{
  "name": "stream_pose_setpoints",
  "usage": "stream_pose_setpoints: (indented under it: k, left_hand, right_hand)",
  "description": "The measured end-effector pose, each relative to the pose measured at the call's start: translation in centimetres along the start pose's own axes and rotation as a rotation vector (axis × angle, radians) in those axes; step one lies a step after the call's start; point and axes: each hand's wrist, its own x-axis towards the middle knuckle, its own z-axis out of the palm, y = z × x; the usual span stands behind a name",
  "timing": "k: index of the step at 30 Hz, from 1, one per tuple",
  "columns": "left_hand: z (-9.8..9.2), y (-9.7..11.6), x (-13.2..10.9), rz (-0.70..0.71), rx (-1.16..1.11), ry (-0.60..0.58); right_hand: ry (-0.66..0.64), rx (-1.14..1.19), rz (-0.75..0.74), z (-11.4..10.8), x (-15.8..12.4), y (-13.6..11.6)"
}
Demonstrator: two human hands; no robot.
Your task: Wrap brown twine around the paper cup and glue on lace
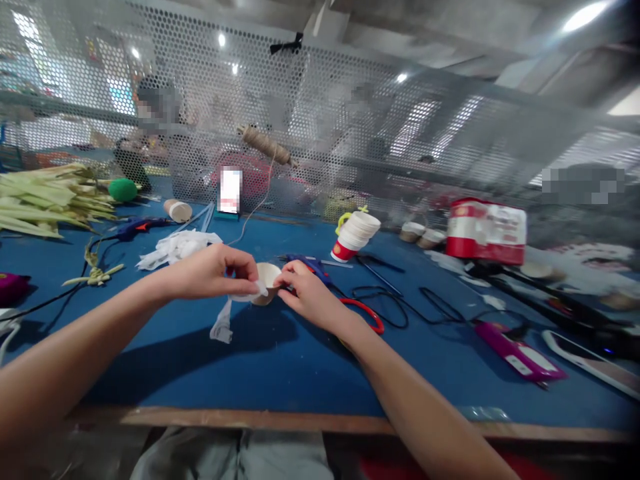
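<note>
Between my hands is a small paper cup (269, 273), its pale open mouth facing up and toward me. My left hand (231, 272) pinches a thin white strip (223, 323) against the cup's left rim, and the strip's loose end hangs below the fingers. Thumb and fingers of my right hand (303, 287) grip the cup's right side. Behind the left wrist lies a heap of white strips (180, 248). A blue glue gun (307, 265) rests just beyond the right hand, partly hidden.
Stacked cups (356, 235) lean behind my right hand. Corn husks (50, 200), a green ball (123, 190) and another glue gun (143, 227) are at left. Red-handled scissors (367, 313), black cables (435, 307) and a purple pouch (520, 352) lie right. A perforated metal screen (320, 120) bounds the back.
</note>
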Motion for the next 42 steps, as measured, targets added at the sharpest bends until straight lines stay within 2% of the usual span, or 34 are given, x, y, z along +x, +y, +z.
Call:
stream_pose_setpoints:
  k: [3,6,10,14,16,18,22,26,32,35,42]
  left_hand:
    - [0.8,-0.9,0.5,-0.066,-0.118,-0.012]
    - [1.8,-1.1,0.8,-0.083,-0.237,-0.031]
    - [2.2,-0.5,0.6,-0.063,-0.416,-0.122]
    - [2.1,-0.2,0.3,-0.053,-0.465,-0.232]
    - [2.0,-0.3,0.2,-0.028,-0.413,-0.245]
    - [1.9,-0.7,0.3,-0.004,-0.354,-0.235]
    - [1.8,-1.3,0.4,-0.052,-0.268,-0.233]
    - [1.4,-2.0,0.4,-0.106,-0.171,-0.246]
    - [0.9,-4.0,0.7,-0.118,0.058,-0.124]
    - [1.1,-5.0,1.0,-0.129,0.069,-0.096]
    - [1.4,-6.5,1.2,-0.118,0.045,-0.048]
  right_hand:
    - [0.076,0.074,0.009,-0.7,-0.4,-0.5]
    - [0.183,0.267,0.109,-1.5,-1.3,-2.1]
    - [-0.092,0.736,0.285,-1.8,-2.4,-4.2]
    - [-0.314,1.086,0.404,-1.3,-2.9,-4.8]
    - [-0.381,1.169,0.431,-1.0,-2.9,-4.6]
    - [-0.357,1.194,0.463,-0.9,-2.9,-4.5]
    - [-0.188,1.104,0.484,-0.5,-2.9,-4.3]
    - [-0.05,0.825,0.431,0.1,-3.0,-4.3]
    - [0.263,0.37,0.183,1.5,-2.6,-3.6]
    - [0.326,0.257,0.14,2.1,-2.3,-2.9]
    - [0.38,0.174,0.097,2.6,-1.9,-2.0]
